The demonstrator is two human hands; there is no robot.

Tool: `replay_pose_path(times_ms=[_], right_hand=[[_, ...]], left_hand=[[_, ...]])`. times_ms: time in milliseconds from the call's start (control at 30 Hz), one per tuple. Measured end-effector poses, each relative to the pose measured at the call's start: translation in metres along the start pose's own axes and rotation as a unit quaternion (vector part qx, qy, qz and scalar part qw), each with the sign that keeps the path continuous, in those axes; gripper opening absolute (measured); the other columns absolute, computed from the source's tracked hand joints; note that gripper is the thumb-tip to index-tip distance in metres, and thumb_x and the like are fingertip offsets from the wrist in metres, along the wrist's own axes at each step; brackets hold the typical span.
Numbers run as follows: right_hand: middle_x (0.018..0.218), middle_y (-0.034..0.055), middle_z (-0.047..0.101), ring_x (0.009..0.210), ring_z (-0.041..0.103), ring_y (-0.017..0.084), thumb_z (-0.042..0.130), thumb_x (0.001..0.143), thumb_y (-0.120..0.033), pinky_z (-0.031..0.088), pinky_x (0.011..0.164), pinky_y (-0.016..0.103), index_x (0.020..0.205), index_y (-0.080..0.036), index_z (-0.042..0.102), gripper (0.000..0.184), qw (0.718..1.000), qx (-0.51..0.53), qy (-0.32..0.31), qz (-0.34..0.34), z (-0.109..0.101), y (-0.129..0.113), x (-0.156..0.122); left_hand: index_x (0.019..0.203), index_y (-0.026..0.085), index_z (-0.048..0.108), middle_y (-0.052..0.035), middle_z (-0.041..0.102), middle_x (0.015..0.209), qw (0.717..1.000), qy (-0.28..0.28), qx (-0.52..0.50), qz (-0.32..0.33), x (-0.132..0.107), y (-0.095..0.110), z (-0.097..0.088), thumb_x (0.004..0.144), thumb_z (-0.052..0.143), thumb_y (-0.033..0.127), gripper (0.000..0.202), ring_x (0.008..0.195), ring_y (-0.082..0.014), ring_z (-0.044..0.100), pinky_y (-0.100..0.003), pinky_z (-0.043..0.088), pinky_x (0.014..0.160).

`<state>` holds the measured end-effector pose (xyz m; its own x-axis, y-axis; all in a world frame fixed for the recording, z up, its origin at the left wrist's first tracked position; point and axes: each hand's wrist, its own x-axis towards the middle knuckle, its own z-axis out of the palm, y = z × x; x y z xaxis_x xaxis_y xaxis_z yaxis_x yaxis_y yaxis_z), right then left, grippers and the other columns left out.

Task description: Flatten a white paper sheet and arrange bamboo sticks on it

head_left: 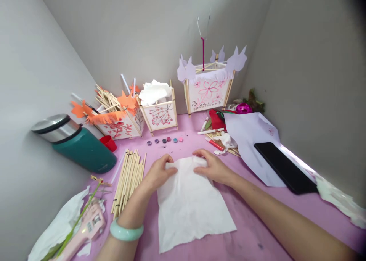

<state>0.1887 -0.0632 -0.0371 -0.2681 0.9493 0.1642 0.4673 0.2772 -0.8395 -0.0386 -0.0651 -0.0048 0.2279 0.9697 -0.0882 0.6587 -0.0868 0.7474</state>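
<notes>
A white paper sheet (191, 207), soft and slightly creased like tissue, lies over the pink table in front of me. My left hand (161, 171) pinches its far left corner between thumb and fingers. At the far right corner, my right hand (214, 167) grips the same edge, thumb on top. That far edge is lifted a little between the hands. Just left of my left hand lie several bamboo sticks (130, 181) in a bundle. Small paint pots (164, 140) stand in a row beyond the sheet.
Three decorated stick-frame lanterns stand at the back: an orange-trimmed one (114, 129), a tissue-filled one (160, 116) and a tall one (210, 95). A green bottle (85, 150) and pink glue gun (88, 224) are left. Markers (211, 131) and a black phone (283, 165) lie right.
</notes>
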Motion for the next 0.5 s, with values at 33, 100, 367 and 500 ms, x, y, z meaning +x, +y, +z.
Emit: replay_pose_path(times_ms=[33,100,367,500], right_hand=[[0.113,0.0050,0.059,0.101,0.056,0.019,0.062,0.068,-0.020,0.045,0.086,0.032,0.116,-0.020,0.053,0.049,1.000,0.021,0.003,0.019,0.000,0.001,0.002],[0.117,0.0051,0.059,0.105,0.056,0.020,0.057,0.070,-0.018,0.046,0.089,0.033,0.121,-0.021,0.052,0.051,0.998,0.029,0.033,0.041,0.001,0.006,0.006],[0.134,0.0183,0.046,0.125,0.040,0.030,0.049,0.085,-0.019,0.034,0.104,0.050,0.124,-0.011,0.052,0.040,0.945,-0.270,0.167,-0.074,0.008,-0.012,-0.009],[0.148,0.0145,0.031,0.137,0.026,0.023,0.037,0.095,-0.032,0.030,0.111,0.043,0.143,-0.012,0.031,0.052,0.967,-0.209,0.022,-0.144,0.032,-0.034,-0.038]], left_hand=[[0.079,0.021,0.044,0.0064,0.050,0.066,0.999,0.010,0.032,0.004,0.004,0.000,0.001,0.073,0.054,0.024,0.012,0.059,-0.0112,0.047,-0.021,0.036,0.057],[0.079,0.021,0.047,0.0045,0.053,0.068,0.996,0.029,0.086,0.003,0.012,0.000,0.002,0.073,0.055,0.021,0.010,0.062,-0.0130,0.050,-0.024,0.039,0.060],[0.125,0.011,0.043,-0.0183,0.045,0.129,0.938,0.177,0.275,0.115,-0.012,0.012,0.030,0.083,0.044,0.009,0.043,0.124,-0.0310,0.039,-0.049,0.034,0.101],[0.137,0.003,0.031,-0.0213,0.036,0.142,0.913,0.121,0.317,0.227,-0.043,0.001,0.077,0.090,0.037,0.020,0.050,0.132,-0.0265,0.034,-0.041,0.037,0.105]])
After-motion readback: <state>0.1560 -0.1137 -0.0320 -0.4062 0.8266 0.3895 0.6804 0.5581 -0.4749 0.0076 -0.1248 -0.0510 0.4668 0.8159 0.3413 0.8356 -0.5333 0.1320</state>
